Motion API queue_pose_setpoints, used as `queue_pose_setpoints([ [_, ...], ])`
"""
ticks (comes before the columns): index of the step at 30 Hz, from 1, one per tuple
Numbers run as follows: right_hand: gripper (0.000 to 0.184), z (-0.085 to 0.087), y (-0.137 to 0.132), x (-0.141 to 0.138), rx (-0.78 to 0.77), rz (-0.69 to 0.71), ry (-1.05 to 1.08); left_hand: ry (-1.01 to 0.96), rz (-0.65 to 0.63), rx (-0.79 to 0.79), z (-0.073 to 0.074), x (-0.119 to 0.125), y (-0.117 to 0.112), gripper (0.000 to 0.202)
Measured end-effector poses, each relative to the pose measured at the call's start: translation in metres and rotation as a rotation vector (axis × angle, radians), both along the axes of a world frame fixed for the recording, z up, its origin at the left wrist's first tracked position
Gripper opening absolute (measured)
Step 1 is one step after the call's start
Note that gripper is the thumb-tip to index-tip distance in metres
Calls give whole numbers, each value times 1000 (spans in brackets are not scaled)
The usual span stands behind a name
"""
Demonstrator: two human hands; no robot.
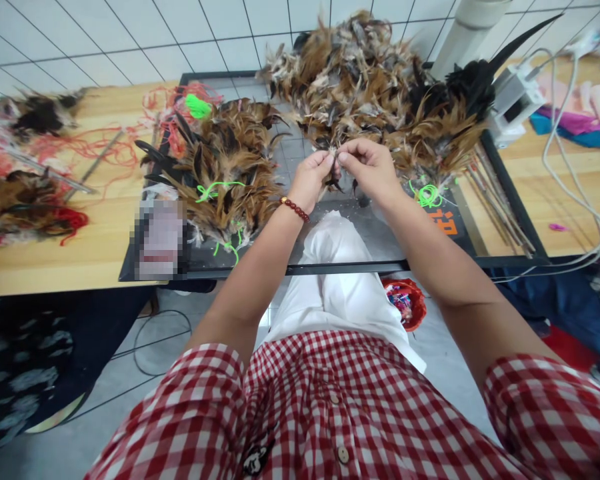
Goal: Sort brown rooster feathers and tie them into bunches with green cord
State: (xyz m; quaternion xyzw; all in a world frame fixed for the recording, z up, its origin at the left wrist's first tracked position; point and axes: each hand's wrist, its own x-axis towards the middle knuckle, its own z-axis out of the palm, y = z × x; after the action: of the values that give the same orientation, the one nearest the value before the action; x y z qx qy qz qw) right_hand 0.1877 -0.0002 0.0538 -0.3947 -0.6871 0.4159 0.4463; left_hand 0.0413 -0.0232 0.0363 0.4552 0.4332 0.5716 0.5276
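Note:
My left hand (311, 179) and my right hand (367, 168) meet over a glass-topped table (380, 250), fingers pinched together on a small tuft of brown feathers (334, 175). A dark red bead bracelet (295, 209) sits on my left wrist. Just beyond my hands lies a big heap of brown and black feathers (370, 87). A second bunch of brown feathers (225, 173), tied with bright green cord (215, 191), rests to the left of my left hand.
Green cord coils (429, 195) lie right of my hands beside thin sticks (500, 203). A wooden bench (55, 260) on the left holds red string and more feathers. White cables (580, 200) and a white device (515, 100) are at right. A red basket (406, 301) sits on the floor.

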Motion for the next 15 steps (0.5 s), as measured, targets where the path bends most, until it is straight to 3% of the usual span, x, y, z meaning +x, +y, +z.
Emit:
queue_pose_setpoints([
  [4,35,6,-5,0,12,-8,6,48,31,11,-4,-2,2,33],
  [9,44,1,7,7,1,-7,73,12,35,-2,-3,-2,2,33],
  [15,49,4,5,10,-160,138,155,1,-128,-27,5,1,-6,39],
])
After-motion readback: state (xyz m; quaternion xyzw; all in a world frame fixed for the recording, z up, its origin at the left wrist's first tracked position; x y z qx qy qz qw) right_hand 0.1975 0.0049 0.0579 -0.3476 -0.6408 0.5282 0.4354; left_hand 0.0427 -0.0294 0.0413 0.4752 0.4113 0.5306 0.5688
